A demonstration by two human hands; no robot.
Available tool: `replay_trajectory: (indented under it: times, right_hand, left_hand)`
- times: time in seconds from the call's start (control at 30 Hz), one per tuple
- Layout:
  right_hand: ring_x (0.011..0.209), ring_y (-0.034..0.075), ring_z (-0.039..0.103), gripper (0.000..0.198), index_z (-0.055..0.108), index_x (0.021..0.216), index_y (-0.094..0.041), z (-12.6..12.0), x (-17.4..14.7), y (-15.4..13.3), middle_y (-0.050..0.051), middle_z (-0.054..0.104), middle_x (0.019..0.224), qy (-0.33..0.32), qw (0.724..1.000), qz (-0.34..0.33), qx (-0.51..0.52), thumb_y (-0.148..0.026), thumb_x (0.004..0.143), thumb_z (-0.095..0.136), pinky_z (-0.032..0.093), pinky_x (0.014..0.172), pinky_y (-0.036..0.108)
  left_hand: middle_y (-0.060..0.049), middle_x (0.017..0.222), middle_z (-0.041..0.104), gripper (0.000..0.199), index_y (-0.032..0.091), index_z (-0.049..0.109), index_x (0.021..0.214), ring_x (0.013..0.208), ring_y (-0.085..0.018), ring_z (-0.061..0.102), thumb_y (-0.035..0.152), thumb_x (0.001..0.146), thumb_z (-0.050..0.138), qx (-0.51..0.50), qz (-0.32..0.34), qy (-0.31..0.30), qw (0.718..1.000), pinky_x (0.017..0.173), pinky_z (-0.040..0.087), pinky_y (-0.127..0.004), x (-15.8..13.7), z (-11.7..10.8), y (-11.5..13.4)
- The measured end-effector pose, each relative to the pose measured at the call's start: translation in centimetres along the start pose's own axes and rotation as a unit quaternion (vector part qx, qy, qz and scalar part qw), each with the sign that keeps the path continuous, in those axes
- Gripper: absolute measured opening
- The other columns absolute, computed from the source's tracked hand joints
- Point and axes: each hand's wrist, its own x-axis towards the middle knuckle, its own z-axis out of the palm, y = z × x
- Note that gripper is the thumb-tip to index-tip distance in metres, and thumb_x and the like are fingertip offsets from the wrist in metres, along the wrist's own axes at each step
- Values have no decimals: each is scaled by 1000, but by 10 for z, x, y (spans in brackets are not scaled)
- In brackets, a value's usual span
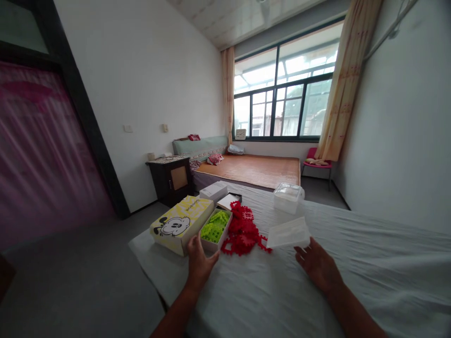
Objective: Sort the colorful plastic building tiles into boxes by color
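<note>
Forearms (352, 303) up close. Got left hand (200, 263) stretched wide, gripping small box (210, 245) by its near end, green pieces (214, 226) just past the grip. Right hand (319, 265) half-curled at clear lid (288, 233), can't tell if pinching. Red pieces (243, 232) between.

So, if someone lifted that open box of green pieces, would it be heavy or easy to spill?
Spilling seems likelier: the box is open on top and the green pieces lie loosely piled inside. It's probably fairly light, as the pieces look thin and full of gaps. Its flat sides suggest it would slide rather than roll.
</note>
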Motion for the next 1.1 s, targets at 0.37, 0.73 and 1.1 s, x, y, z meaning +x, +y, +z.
replay_trajectory:
  times: [0.37,0.73,1.1]
  right_hand:
    - [78,17,67,22,67,92,-28,-1,0,-5,-2,73,91,-10,1000,10,15,-31,71,71,56,64,28]
    - [78,18,67,19,67,91,-29,-1,1,-6,-2,72,90,4,999,-12,-42,-38,75,65,54,62,30]
    - [81,19,67,21,67,91,-29,-2,3,-6,-2,72,93,10,998,-21,-65,-41,74,65,53,64,31]
  left_hand:
    - [-16,128,34,85,15,26,139,125,-36,34,30,66,67,3,51,3,999,102,34,-54,27,-11,40]
    - [-11,144,34,78,19,24,145,138,-30,23,7,71,48,130,367,-114,914,109,31,-46,61,-29,77]
    - [-3,145,39,64,24,27,144,138,-22,27,-1,86,31,129,476,-134,859,109,32,-42,88,-28,83]
